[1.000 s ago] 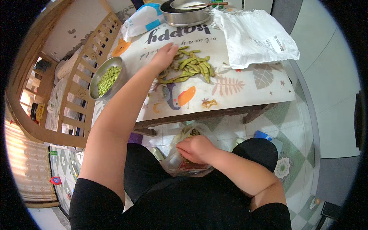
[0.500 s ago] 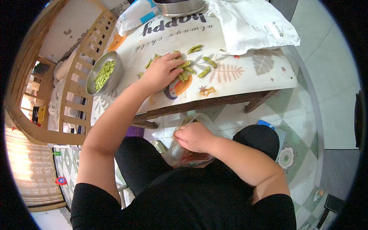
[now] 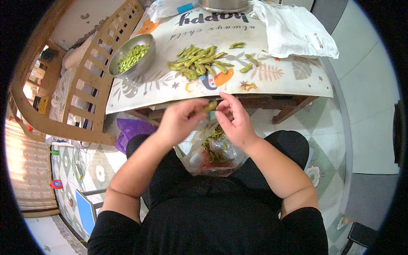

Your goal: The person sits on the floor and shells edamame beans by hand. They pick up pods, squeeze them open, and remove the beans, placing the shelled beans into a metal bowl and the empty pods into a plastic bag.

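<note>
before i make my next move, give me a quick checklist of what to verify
- Held pod in the left hand: ok, though blurred
- Right hand touching that pod: cannot tell
- Beans inside that pod: cannot tell
- Metal bowl standing on the table, green beans in it: ok
- Piled pods all together: not ok, a few lie apart
- Plastic bag below the hands: ok
</note>
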### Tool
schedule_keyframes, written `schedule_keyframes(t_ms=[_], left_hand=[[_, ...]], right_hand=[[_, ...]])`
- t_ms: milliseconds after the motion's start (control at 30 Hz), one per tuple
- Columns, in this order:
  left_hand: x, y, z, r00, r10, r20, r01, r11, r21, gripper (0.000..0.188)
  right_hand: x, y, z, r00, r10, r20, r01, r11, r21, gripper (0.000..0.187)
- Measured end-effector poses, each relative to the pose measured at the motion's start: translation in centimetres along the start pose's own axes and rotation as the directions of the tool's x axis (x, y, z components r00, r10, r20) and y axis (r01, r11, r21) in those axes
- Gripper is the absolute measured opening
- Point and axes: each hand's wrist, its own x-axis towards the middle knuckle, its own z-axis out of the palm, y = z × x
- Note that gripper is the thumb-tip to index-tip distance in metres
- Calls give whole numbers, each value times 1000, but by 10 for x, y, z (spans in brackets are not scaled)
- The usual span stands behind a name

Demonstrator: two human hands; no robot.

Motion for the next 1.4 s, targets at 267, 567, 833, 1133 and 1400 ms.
schedule_keyframes(t_ms=[267,567,833,1133,1400], left_hand=[[-80,-58,29,914,-381,140,333,506,-796,12],[-111,-85,57,858,-368,359,419,96,-903,6],[-111,-93,68,855,-399,332,372,25,-928,8],[-110,-99,67,868,-414,276,377,185,-908,5],[-107,-103,73,904,-288,315,329,-2,-944,8]], right_hand=[[-33,20,22,708,392,588,-438,896,-70,16],[-59,20,40,545,530,650,-684,729,-21,10],[-66,21,42,543,620,566,-770,637,41,17],[-73,35,45,585,625,516,-767,634,102,14],[-69,35,47,563,604,564,-824,465,324,13]])
